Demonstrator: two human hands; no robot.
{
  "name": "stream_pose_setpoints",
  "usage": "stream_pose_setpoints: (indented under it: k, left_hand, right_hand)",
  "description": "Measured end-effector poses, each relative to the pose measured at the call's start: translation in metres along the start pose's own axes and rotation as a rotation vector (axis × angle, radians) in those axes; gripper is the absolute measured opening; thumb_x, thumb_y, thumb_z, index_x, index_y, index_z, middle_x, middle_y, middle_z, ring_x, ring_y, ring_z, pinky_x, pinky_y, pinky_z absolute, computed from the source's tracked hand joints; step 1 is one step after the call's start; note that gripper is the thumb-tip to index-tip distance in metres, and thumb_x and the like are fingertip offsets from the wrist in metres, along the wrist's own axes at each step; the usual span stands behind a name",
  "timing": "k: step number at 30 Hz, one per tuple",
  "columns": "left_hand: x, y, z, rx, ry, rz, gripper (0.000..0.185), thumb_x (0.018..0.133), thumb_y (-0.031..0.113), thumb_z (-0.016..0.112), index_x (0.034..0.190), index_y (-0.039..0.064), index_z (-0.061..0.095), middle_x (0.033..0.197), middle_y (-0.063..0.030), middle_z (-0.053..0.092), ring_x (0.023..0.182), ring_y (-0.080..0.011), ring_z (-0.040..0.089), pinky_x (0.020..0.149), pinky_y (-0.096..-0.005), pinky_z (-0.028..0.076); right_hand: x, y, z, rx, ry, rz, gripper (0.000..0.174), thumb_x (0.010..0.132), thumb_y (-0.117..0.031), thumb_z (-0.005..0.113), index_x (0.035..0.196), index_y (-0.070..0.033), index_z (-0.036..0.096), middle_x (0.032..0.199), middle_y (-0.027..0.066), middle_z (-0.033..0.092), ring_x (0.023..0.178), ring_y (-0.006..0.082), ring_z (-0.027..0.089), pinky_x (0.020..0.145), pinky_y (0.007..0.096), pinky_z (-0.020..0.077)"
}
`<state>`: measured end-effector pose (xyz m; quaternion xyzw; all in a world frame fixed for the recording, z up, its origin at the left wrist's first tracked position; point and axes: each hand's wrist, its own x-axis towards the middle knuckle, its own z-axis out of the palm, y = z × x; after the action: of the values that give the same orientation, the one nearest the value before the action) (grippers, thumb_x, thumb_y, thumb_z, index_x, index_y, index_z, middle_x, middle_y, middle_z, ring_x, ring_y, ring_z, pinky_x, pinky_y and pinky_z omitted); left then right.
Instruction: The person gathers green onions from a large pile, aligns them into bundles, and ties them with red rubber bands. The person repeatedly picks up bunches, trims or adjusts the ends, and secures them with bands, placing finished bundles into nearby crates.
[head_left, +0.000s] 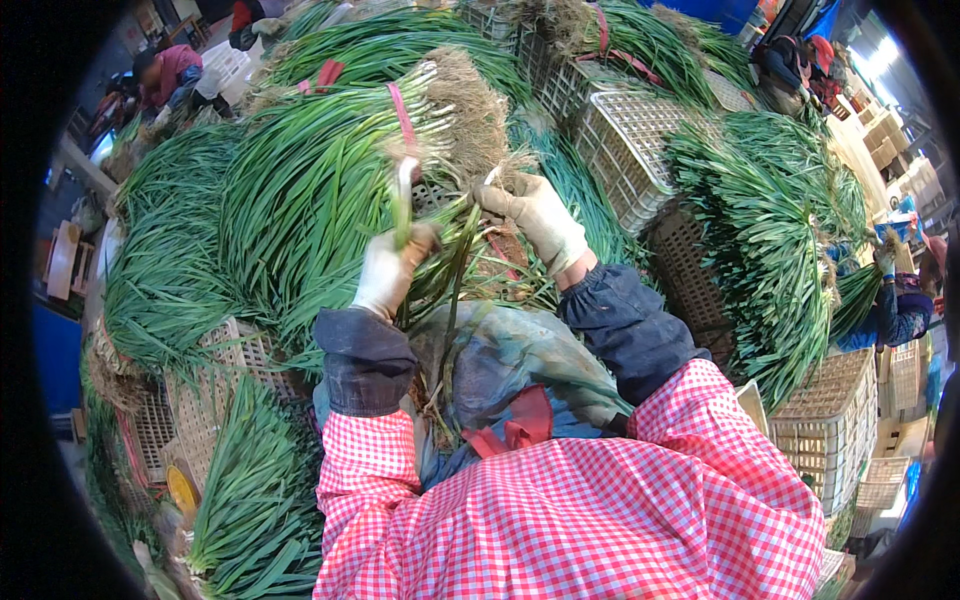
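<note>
My left hand (394, 270), in a pale work glove, grips a rooted allium stalk (403, 202) that points upward; its white stem and root end are blurred. In the glove on my right hand (538, 217) is another rooted stalk (491, 176), pinched between thumb and fingers. Long leaves (457, 255) hang between my hands; which stalk they belong to is unclear. Just beyond lies a big bundle of leafy alliums (315, 180), bound by a red strap (401, 112), its brown roots (469, 112) towards the right. Loose stalks and trimmings (487, 281) lie below my hands.
A bluish plastic sheet (525, 352) covers my lap. More allium heaps stand left (172, 232) and right (757, 247). Plastic crates sit at right back (637, 127), lower right (825, 420) and left (206, 397). Other people work at far left (169, 75) and right (904, 300).
</note>
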<state>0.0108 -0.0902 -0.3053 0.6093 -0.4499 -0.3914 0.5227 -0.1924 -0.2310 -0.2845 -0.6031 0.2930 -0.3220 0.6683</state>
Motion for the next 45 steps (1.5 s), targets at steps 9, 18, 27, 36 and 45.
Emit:
stream_pose_setpoints:
  k: [9,18,27,36,45]
  left_hand:
    - [-0.004,0.011,0.021,-0.158,-0.324,-0.249,0.054,0.099,0.046,0.076,0.125,-0.001,0.073,0.106,-0.0097,0.077,0.09,-0.0154,0.069,0.081,-0.0297,0.055]
    - [-0.009,0.019,-0.005,-0.16,0.02,-0.047,0.041,0.102,0.042,0.071,0.1,0.001,0.073,0.104,-0.012,0.076,0.089,-0.0171,0.07,0.082,-0.0334,0.055]
    - [-0.009,0.007,0.007,-0.354,-0.085,-0.16,0.033,0.099,0.033,0.075,0.101,0.0,0.072,0.097,-0.0083,0.076,0.081,-0.0156,0.068,0.076,-0.0287,0.054]
    - [-0.013,0.018,0.001,-0.073,0.014,-0.114,0.036,0.098,0.035,0.076,0.097,-0.001,0.076,0.086,-0.0049,0.074,0.076,-0.0118,0.065,0.072,-0.0277,0.05]
    - [-0.007,0.004,0.002,-0.214,-0.028,-0.127,0.041,0.097,0.039,0.077,0.097,-0.002,0.073,0.09,-0.0076,0.074,0.077,-0.0141,0.065,0.074,-0.0295,0.053]
  right_hand:
    - [-0.003,-0.003,0.025,-0.097,0.027,-0.274,0.028,0.093,-0.018,0.078,0.112,0.002,0.075,0.098,0.0046,0.076,0.086,0.0105,0.065,0.079,0.0293,0.0534]
    - [-0.005,-0.022,-0.004,0.292,0.088,-0.073,0.025,0.105,-0.018,0.065,0.11,0.006,0.07,0.081,0.0009,0.062,0.073,0.0113,0.053,0.075,0.0244,0.0433]
    - [-0.014,0.0,0.007,0.048,-0.077,-0.068,0.041,0.103,-0.031,0.069,0.119,0.006,0.069,0.097,0.0052,0.071,0.087,0.01,0.063,0.081,0.0259,0.0514]
    - [-0.014,0.0,-0.021,0.013,0.083,0.013,0.024,0.099,-0.019,0.07,0.102,0.004,0.071,0.084,0.0008,0.066,0.07,0.0086,0.053,0.067,0.0248,0.042]
    - [-0.021,0.037,-0.066,-0.391,0.021,0.118,0.063,0.095,-0.016,0.077,0.15,0.002,0.054,0.138,0.0134,0.066,0.125,0.0206,0.063,0.107,0.034,0.0499]
